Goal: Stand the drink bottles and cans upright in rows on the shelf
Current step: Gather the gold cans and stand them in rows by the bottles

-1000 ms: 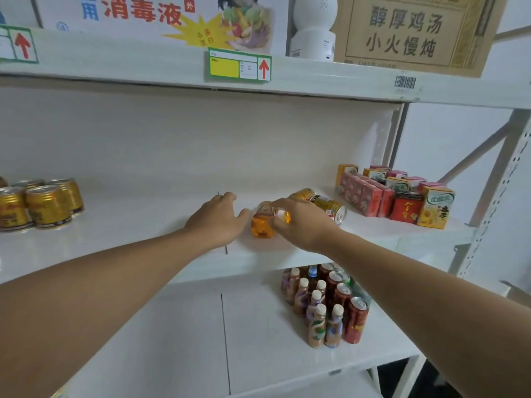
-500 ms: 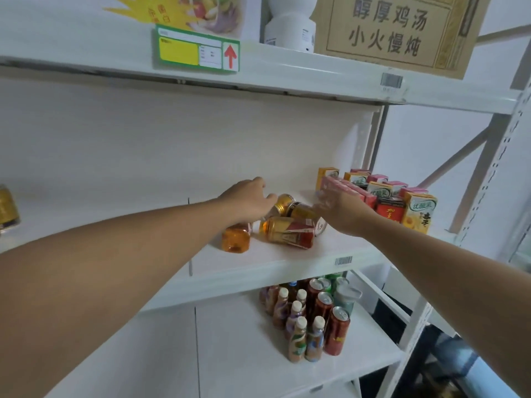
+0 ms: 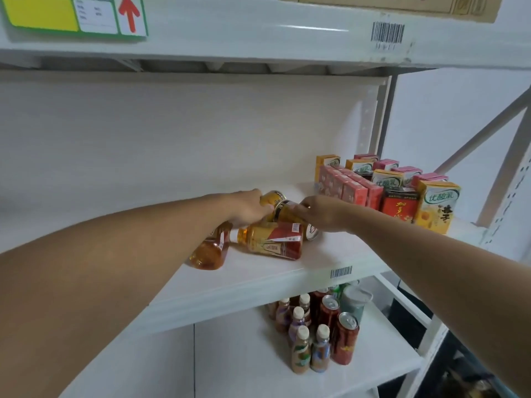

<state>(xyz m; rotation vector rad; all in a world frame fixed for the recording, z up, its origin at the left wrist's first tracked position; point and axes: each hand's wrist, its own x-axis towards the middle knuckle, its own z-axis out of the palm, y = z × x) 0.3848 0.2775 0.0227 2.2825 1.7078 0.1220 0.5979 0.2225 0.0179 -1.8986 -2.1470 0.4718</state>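
White metal shelf (image 3: 287, 278), mid-frame. Two clear amber tea bottles (image 3: 273, 242) and gold cans (image 3: 274, 196) lay toppled at centre. Left hand (image 3: 250, 208) and right hand (image 3: 321, 212) both closed on a lying gold can with dark band (image 3: 283, 211). Step: picking it up. Next likely: tip upright, start row.

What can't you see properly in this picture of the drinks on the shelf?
- Head view: the gold cans are partly covered by the left hand and right hand, so their number and the grip are unclear.
- The amber bottle has its neck hidden behind the left forearm.
- The cardboard box is cut off by the top edge.
- The yellow price tag print is too small.
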